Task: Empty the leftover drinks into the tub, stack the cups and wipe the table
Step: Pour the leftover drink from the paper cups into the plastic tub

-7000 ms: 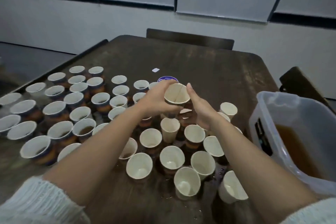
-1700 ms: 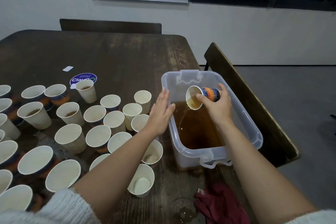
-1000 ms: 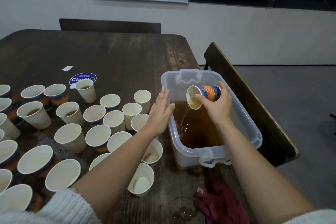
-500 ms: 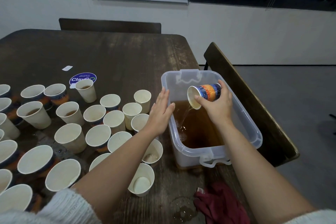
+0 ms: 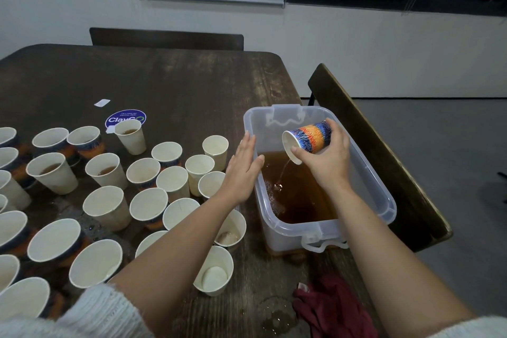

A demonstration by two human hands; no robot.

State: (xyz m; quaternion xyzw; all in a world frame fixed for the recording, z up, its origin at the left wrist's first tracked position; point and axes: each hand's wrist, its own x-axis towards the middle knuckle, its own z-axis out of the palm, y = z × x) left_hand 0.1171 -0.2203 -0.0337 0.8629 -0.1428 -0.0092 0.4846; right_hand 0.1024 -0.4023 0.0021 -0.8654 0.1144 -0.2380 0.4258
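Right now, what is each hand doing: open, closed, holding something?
Left hand: open, fingers straight against the tub's near rim.
Right hand: grips the patterned cup, tipped and pouring into the tub.

The tub (image 5: 382,202) stands at the table's (image 5: 178,85) right edge, cups (image 5: 148,173) crowded to its left. A cloth (image 5: 333,310) lies before it (a chair (image 5: 384,156) just right)

A dark, worn wooden table (image 5: 175,82) carries many paper cups (image 5: 107,207) crowded on its left half, a clear plastic tub (image 5: 384,200) of brown liquid at its right edge, a round purple sticker (image 5: 124,117), a small white label (image 5: 102,102), and a crumpled dark red cloth (image 5: 332,310) near the front edge.
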